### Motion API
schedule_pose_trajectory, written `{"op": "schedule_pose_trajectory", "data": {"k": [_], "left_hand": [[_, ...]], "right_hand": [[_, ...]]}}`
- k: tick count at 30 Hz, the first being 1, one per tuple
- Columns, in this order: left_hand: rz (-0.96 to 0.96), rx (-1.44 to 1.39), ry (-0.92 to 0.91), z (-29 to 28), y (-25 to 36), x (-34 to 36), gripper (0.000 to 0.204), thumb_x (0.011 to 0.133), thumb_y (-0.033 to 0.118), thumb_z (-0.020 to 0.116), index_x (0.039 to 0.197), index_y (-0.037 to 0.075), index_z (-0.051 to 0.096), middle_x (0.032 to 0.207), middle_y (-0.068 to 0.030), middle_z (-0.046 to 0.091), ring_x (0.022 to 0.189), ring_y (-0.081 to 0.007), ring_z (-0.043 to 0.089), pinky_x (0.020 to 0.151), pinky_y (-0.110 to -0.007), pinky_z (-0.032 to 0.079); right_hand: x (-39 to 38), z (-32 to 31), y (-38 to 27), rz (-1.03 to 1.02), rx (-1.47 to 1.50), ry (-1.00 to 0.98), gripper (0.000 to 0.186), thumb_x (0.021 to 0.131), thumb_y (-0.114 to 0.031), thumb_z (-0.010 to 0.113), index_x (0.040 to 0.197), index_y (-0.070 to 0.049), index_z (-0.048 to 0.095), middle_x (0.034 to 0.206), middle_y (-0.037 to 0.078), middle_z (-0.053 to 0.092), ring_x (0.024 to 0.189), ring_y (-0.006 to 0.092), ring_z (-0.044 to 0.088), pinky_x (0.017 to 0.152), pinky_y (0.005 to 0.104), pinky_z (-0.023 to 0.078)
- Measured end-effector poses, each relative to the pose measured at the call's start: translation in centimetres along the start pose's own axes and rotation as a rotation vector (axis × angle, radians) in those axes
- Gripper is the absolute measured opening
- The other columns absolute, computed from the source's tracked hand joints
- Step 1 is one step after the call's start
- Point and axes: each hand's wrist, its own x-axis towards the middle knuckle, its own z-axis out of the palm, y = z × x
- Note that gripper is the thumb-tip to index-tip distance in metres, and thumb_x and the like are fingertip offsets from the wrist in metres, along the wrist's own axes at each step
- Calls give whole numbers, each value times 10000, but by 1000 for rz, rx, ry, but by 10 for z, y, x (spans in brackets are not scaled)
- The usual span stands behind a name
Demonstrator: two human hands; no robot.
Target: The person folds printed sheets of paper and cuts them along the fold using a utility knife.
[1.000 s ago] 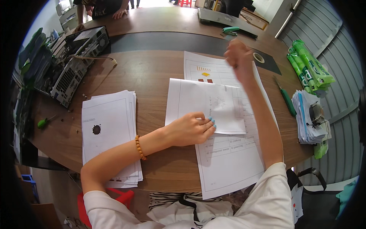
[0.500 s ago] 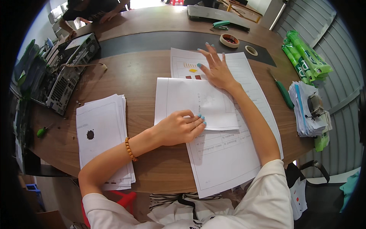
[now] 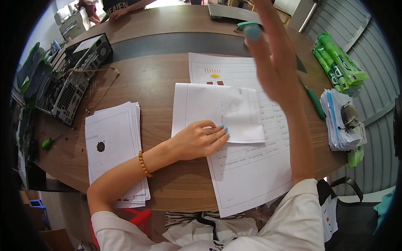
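Note:
My left hand (image 3: 205,138) rests on a folded white sheet (image 3: 197,100), its slightly bent fingers lying on top near the lower right part. Beneath the fold lies a larger printed sheet (image 3: 247,184) with small coloured pictures and a table of text. My right hand (image 3: 274,69), blurred, is raised over the upper right of the papers with fingers stretched out and nothing visible in them; it hides part of what lies behind. A stack of printed sheets (image 3: 109,163) with a dark blot sits beside my left forearm.
An opened computer case (image 3: 81,79) and small green screwdriver (image 3: 47,143) are left. Clipped papers (image 3: 335,121), a green-handled tool (image 3: 316,104) and green packages (image 3: 341,67) are right. A stapler (image 3: 247,25) and laptop (image 3: 226,12) are at the far side, with a person's arm (image 3: 127,10).
My right hand dropped onto the papers with spread fingers, then rose again, higher toward the camera. My left hand stayed on the folded sheet. The person across the table shifted.

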Motion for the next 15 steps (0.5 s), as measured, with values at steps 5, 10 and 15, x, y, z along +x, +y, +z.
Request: {"op": "schedule_pose_trajectory", "data": {"k": [5, 10, 15], "left_hand": [[11, -14, 22, -1, -2, 3, 131, 797, 129, 610, 895, 44, 624, 922, -79, 685, 838, -152, 666, 784, -287, 523], [-25, -44, 18, 3, -3, 3, 120, 790, 134, 613, 872, 51, 636, 911, -73, 689, 829, -148, 669, 755, -283, 533], [-53, -71, 33, 5, -3, -1, 108, 803, 132, 602, 879, 60, 628, 923, -68, 688, 846, -138, 667, 762, -276, 540]], "right_hand": [[-48, 63, 1, -100, -18, -601, 543, 954, -425, 321, 1424, -164, 241, 1477, 27, 236, 1375, 214, 167, 1113, 493, 116], [-101, 97, 45, 112, -67, -885, 533, 965, -410, 256, 1427, -146, 224, 1490, 28, 196, 1381, 200, 140, 1124, 466, 86], [-80, 85, 57, 260, 91, -694, 481, 980, -306, 271, 1425, -128, 233, 1485, 68, 200, 1375, 250, 152, 1116, 452, 121]]}}
